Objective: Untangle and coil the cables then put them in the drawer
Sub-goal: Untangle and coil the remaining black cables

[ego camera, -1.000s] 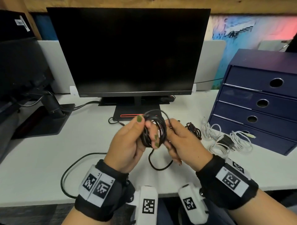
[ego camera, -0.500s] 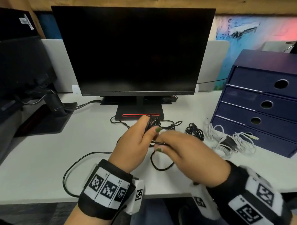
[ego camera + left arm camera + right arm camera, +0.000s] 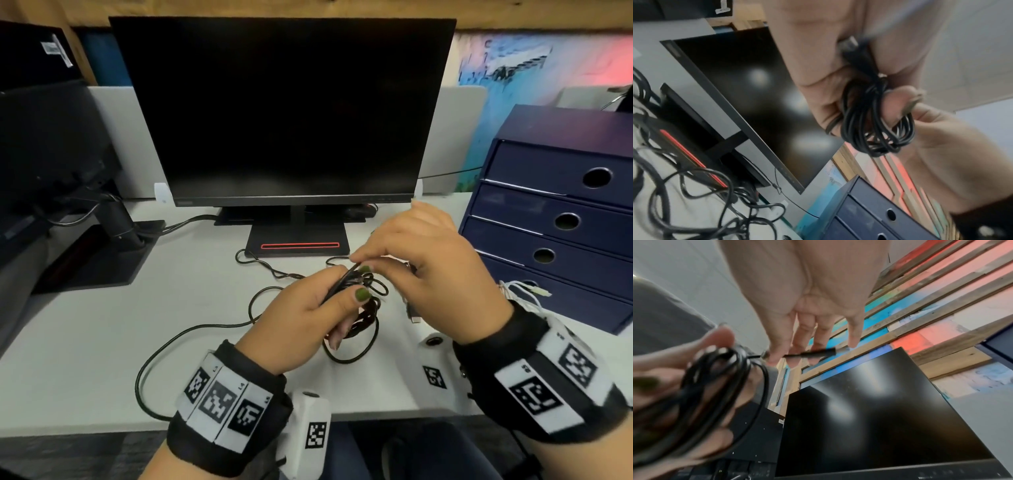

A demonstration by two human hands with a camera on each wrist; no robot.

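Note:
My left hand [image 3: 337, 298] grips a coil of black cable [image 3: 368, 308] above the white desk [image 3: 102, 342], thumb on top. My right hand [image 3: 363, 263] is just above and to the right of it and pinches that cable's loose end [image 3: 813, 353] between thumb and fingers. In the left wrist view the coil [image 3: 875, 123] hangs from my left fingers, one plug up against the palm. A long tail of black cable [image 3: 191, 339] trails off the coil across the desk to the left. The blue drawer unit [image 3: 555, 222] stands at the right, all drawers closed.
A black monitor [image 3: 284, 109] on its stand [image 3: 298, 240] fills the back of the desk. More black cable [image 3: 270, 269] lies before the stand. White cables [image 3: 524, 289] lie by the drawer unit. A second monitor arm [image 3: 120, 226] stands at the left.
My right hand has gone over the coil and risen to its upper right with the cable end. The left hand has tipped the coil flatter and lower.

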